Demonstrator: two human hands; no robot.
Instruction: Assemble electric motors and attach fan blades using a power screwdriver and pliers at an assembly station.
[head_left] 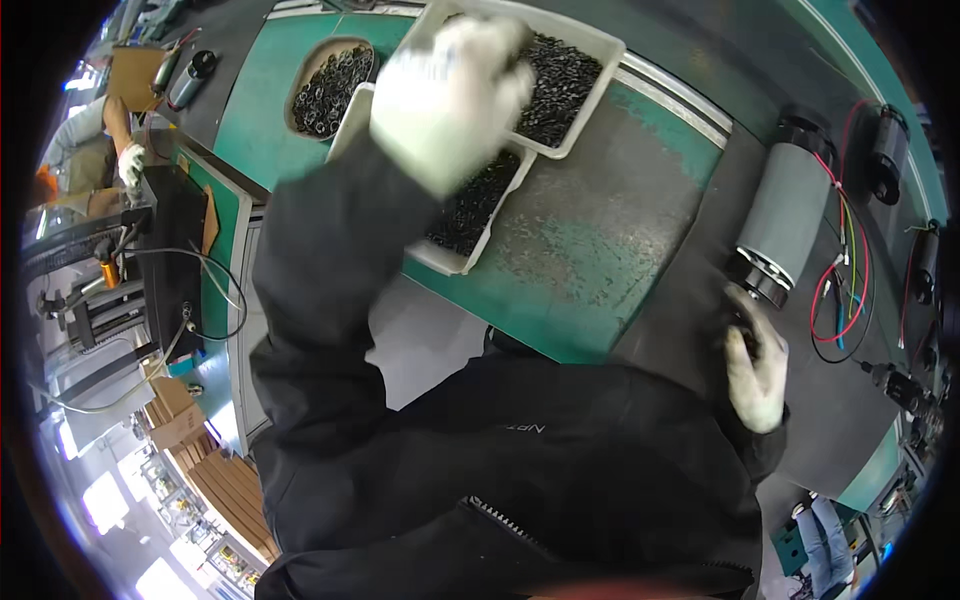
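My left hand (450,105), in a white glove and blurred by motion, is above the light trays of small black parts; whether it holds any is unclear. A deep tray (612,62) lies beneath and beyond it, and a second tray (462,266) sits nearer, partly covered by my sleeve. On the right, my gloved right hand (758,375) is at the near end of a grey cylindrical motor (785,215) with black end caps. Its index finger reaches up to the cap, while something small and dark shows between the curled fingers and thumb; I cannot make it out.
A small tan tray (291,104) of black rings stands at the far left. Red, yellow and blue wires (850,270) trail beside the motor. Farther right lie smaller black cylinders (887,150) and a dark power tool (900,385). Another person's gloved hand (131,165) shows at left.
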